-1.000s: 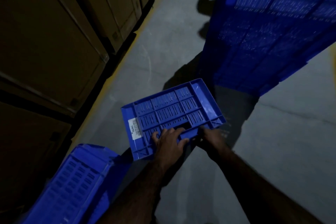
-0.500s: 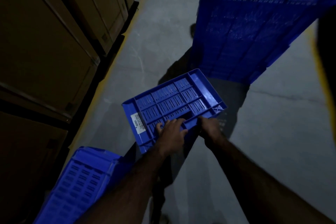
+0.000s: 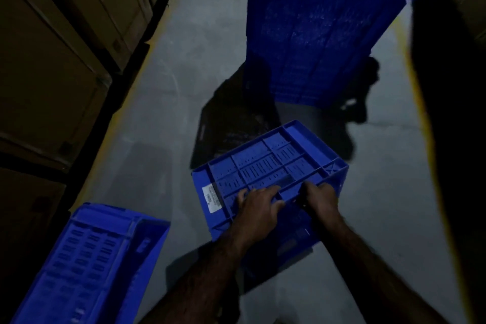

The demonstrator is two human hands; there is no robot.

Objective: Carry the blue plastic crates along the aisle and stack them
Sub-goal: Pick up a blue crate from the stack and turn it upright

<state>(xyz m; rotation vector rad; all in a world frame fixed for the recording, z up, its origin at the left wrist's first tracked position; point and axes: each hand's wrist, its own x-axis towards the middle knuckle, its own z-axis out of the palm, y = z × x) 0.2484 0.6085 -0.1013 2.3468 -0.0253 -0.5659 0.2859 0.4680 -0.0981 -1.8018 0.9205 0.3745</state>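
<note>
Crate (image 3: 265, 166) is mid-carry, tipped on its side over the floor (image 3: 184, 73), right hand (image 3: 319, 198) curled round its near rim, left hand (image 3: 259, 208) clamped on the slotted wall. Tall stack (image 3: 323, 34) is just ahead, so next up looks like righting it and lifting it on top

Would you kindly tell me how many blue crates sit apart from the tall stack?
2: the carried crate, mid-frame, and the loose crate, lower left. The tall stack may hide more.
</note>
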